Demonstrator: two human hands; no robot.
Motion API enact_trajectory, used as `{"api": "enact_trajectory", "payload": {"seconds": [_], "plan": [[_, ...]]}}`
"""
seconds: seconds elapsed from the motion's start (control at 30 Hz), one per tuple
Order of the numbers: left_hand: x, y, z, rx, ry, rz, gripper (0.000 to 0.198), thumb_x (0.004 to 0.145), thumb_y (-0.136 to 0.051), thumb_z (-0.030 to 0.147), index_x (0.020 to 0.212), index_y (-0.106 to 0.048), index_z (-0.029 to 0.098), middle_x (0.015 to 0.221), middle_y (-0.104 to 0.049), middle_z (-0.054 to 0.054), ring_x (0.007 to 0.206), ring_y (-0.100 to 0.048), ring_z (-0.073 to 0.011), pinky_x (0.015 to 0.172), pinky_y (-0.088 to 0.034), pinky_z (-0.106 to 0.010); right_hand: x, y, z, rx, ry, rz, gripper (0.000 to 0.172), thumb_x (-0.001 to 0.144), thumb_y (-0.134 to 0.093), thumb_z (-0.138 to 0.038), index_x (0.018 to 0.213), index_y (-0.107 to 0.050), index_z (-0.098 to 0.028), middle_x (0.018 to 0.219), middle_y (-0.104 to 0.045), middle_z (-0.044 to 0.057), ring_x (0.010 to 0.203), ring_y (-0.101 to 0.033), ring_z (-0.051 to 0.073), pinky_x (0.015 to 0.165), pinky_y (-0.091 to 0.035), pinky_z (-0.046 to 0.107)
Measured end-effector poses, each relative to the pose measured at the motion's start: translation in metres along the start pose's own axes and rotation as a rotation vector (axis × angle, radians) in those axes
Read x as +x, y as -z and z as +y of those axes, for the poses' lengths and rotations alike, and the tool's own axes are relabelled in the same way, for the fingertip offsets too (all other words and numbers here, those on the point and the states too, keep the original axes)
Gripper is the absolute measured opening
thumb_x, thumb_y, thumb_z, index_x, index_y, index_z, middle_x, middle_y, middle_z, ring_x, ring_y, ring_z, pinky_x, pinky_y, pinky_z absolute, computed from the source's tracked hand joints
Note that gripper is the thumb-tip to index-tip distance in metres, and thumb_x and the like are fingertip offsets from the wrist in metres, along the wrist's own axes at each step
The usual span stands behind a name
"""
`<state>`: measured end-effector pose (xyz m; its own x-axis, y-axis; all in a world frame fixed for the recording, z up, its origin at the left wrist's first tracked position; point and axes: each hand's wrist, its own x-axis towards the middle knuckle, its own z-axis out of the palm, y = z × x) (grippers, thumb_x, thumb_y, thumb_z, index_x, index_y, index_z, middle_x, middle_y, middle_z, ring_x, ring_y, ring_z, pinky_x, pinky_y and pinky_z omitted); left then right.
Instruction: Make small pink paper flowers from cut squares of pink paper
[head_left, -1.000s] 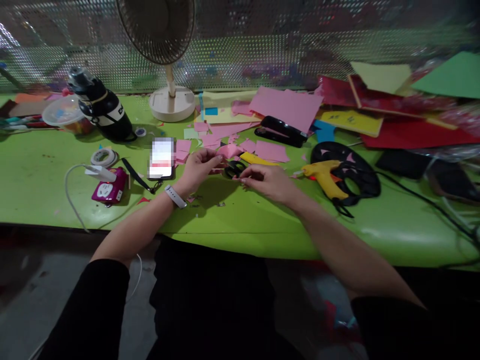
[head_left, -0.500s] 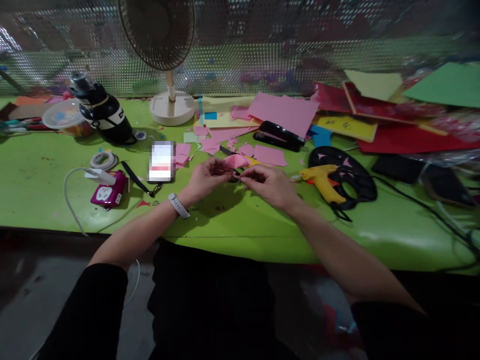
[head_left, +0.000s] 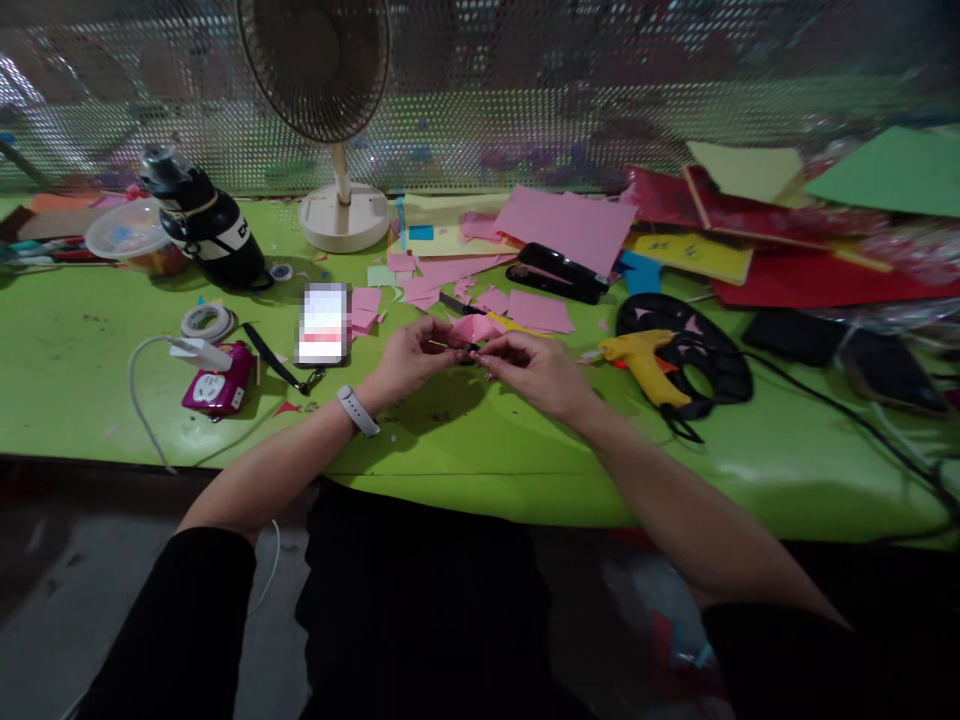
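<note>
Between my hands is a small folded pink paper piece (head_left: 475, 327), standing up a little above the green table. My left hand (head_left: 409, 358) pinches its lower left side, fingers closed. From the other side, my right hand (head_left: 536, 372) pinches at the lower edge, its fingertips almost touching the left ones. What lies right under the fingertips is partly hidden. Just behind the paper piece lie scissors (head_left: 456, 304) with a dark blade and yellow handle, partly covered by it. Pink paper scraps (head_left: 538, 310) are scattered behind my hands.
On the right a yellow glue gun (head_left: 651, 362) rests on a black pad (head_left: 724, 350). Behind stand a black stapler (head_left: 559, 272) and pink sheets (head_left: 568, 225). To the left are a phone (head_left: 322, 325), a tape roll (head_left: 207, 322), a purple power adapter (head_left: 219, 380), a bottle (head_left: 206, 225) and a fan (head_left: 343, 215).
The pink paper piece has tilted and turned slightly between my fingertips, showing more of its folded shape. Both hands stay in nearly the same place.
</note>
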<state>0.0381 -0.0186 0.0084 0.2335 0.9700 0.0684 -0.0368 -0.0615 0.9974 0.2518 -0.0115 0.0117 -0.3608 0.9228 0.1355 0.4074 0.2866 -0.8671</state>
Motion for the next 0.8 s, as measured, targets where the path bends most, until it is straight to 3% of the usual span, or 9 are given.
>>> {"api": "enact_trajectory", "payload": {"seconds": [0.2,0.3,0.43,0.8], "plan": [[0.0004,-0.0002,0.0013,-0.014,-0.012,0.016,0.027,0.074,-0.081,0.022,0.093,-0.063,0.016,0.097,-0.075,-0.006,0.089,-0.073,-0.0159,0.091,-0.059,-0.035,0.0029,0.0042,-0.0030,0.132,-0.035,-0.035,0.041,0.078,-0.078,-0.053,0.102,-0.071,-0.021,0.093,-0.075,0.008,0.076,-0.068,0.020,0.069,-0.059,0.038],[0.0000,-0.0006,0.0024,-0.036,-0.014,0.016,0.027,0.073,-0.081,0.020,0.092,-0.062,0.017,0.096,-0.075,-0.006,0.090,-0.073,-0.0157,0.093,-0.058,-0.035,0.0051,0.0056,-0.0027,0.245,-0.070,-0.112,0.047,0.077,-0.080,-0.053,0.108,-0.071,-0.020,0.098,-0.076,0.009,0.078,-0.070,0.020,0.074,-0.061,0.039],[-0.0010,-0.0005,0.0036,-0.044,-0.021,-0.002,0.027,0.073,-0.081,0.021,0.092,-0.062,0.016,0.096,-0.074,-0.006,0.089,-0.073,-0.0160,0.092,-0.058,-0.036,0.0065,0.0062,0.0006,0.319,-0.144,-0.185,0.045,0.074,-0.083,-0.052,0.103,-0.074,-0.018,0.099,-0.077,0.009,0.074,-0.071,0.018,0.077,-0.063,0.041],[0.0002,-0.0003,0.0004,-0.008,-0.068,-0.040,0.031,0.073,-0.081,0.025,0.094,-0.061,0.015,0.094,-0.074,-0.005,0.087,-0.073,-0.0147,0.093,-0.059,-0.037,0.0076,0.0011,0.0026,0.342,-0.083,-0.108,0.042,0.070,-0.086,-0.050,0.099,-0.078,-0.020,0.094,-0.079,0.007,0.074,-0.071,0.018,0.070,-0.065,0.038]]}}
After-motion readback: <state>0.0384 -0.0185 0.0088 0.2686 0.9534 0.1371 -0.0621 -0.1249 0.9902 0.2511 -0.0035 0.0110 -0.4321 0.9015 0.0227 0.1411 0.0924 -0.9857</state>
